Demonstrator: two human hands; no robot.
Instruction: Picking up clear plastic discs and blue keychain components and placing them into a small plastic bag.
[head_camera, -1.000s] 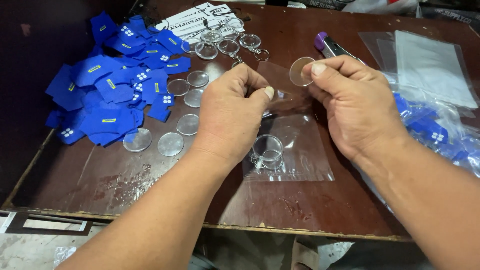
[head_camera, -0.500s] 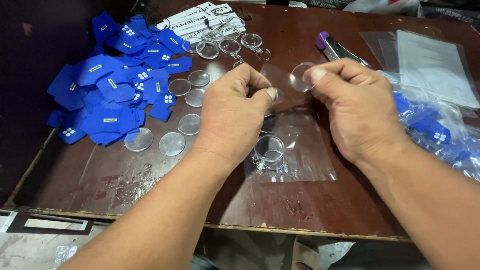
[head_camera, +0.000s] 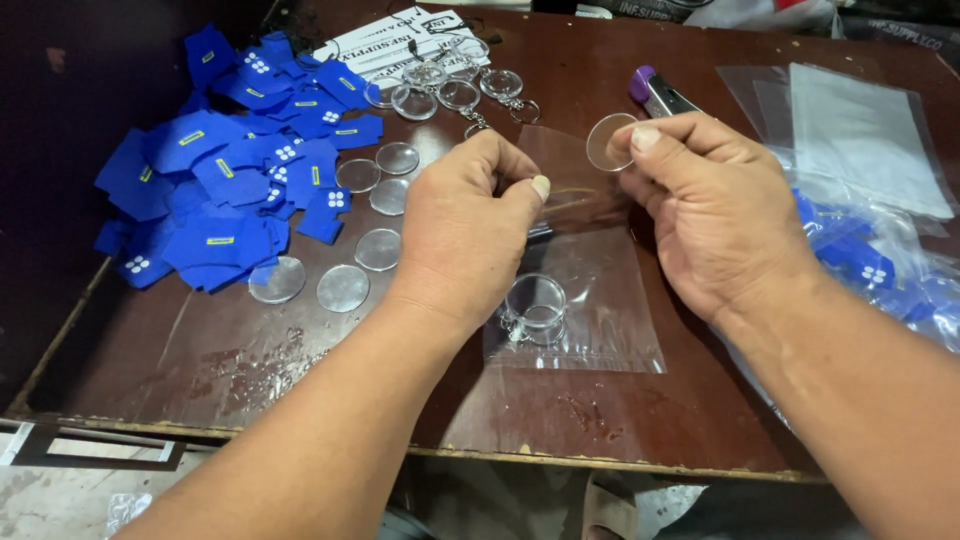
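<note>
My left hand (head_camera: 470, 225) pinches the open top edge of a small clear plastic bag (head_camera: 590, 300) that lies on the dark wooden table (head_camera: 300, 390). A round clear keychain case (head_camera: 535, 305) sits inside the bag near its bottom. My right hand (head_camera: 715, 215) holds a clear round disc (head_camera: 606, 142) between thumb and forefinger, just above the bag's mouth.
A heap of blue cloth tags (head_camera: 230, 190) covers the table's left. Loose clear discs (head_camera: 345, 285) lie beside it, and keychain cases with rings (head_camera: 450, 90) at the back. A purple-tipped tool (head_camera: 655, 92), flat clear bags (head_camera: 850, 130) and filled bags (head_camera: 880, 270) are at the right.
Both hands have stayed over the bag. The right hand with the disc has shifted only slightly at the bag's mouth.
</note>
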